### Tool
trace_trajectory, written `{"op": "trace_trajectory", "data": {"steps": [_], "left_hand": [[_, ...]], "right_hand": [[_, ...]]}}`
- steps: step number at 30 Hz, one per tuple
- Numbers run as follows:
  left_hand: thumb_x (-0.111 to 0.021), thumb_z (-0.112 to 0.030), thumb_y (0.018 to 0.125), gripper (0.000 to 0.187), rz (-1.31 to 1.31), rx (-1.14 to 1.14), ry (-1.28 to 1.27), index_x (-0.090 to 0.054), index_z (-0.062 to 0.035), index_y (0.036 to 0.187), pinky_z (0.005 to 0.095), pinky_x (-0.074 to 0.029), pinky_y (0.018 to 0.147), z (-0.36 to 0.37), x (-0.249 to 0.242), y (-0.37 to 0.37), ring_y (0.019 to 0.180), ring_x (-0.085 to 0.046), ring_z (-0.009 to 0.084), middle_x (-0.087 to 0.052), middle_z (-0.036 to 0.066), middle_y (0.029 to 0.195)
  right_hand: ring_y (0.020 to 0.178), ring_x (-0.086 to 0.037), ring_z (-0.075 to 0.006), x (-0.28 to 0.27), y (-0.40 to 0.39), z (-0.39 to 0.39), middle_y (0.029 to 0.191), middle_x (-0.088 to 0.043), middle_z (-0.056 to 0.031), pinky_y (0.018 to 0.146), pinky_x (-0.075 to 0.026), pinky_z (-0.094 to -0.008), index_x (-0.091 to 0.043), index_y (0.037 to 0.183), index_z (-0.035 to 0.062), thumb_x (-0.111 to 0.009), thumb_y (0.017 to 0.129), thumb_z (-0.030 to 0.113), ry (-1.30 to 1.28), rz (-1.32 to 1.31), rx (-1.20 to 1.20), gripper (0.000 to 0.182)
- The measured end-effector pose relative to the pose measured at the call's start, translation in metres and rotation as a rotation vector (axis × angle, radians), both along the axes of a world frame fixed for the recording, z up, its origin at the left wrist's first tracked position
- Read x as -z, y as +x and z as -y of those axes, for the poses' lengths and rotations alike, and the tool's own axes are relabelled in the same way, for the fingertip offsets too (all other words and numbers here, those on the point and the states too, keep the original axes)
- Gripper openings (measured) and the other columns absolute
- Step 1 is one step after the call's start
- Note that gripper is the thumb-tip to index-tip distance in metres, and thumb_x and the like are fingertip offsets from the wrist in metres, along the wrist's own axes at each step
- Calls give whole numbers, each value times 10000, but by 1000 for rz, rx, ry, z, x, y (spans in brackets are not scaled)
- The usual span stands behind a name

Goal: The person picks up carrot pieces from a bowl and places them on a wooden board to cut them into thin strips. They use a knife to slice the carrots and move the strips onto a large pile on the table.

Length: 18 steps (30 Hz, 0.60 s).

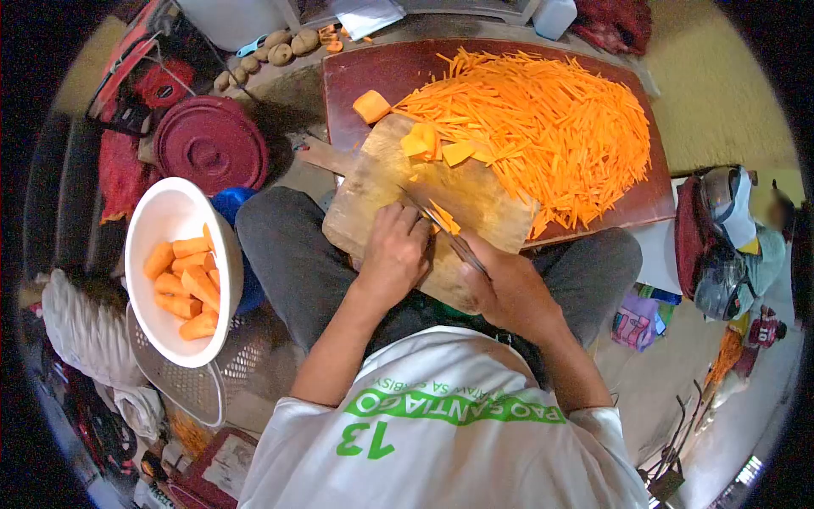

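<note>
Well, your white bowl (170, 212) at nine o'clock holds carrot chunks (200, 286); shredded carrot (551, 127) heaps at one o'clock. The chopping board (365, 191) is bare along its ten-o'clock edge. Your right hand (513, 288) clenches the knife (463, 247) beside cut strips (445, 218); your left hand (397, 253) curls on the board (its hold, I can't tell).

Forearms (343, 343) are pointing forward, angling inward; left hand (397, 246) is resting knuckles-up, fingers (412, 217) bent; right hand (509, 287) is gripping, closed, near the left.
</note>
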<state>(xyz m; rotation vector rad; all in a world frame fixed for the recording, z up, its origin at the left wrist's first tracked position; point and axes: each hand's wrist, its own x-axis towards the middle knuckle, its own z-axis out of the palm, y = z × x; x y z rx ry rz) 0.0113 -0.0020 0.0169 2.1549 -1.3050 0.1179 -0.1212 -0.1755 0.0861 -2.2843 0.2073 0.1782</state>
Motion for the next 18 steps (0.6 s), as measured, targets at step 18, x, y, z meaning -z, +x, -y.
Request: {"op": "trace_trajectory", "data": {"steps": [18], "left_hand": [[-827, -77, 627, 383, 5, 5, 9, -712, 28, 977, 493, -476, 918, -1, 0, -1, 1026, -574, 383, -617, 181, 1051]], "right_hand": [[955, -703, -504, 5, -4, -12, 1007, -690, -313, 823, -553, -537, -543, 1378, 17, -586, 1054, 183, -22, -3, 31, 366]]}}
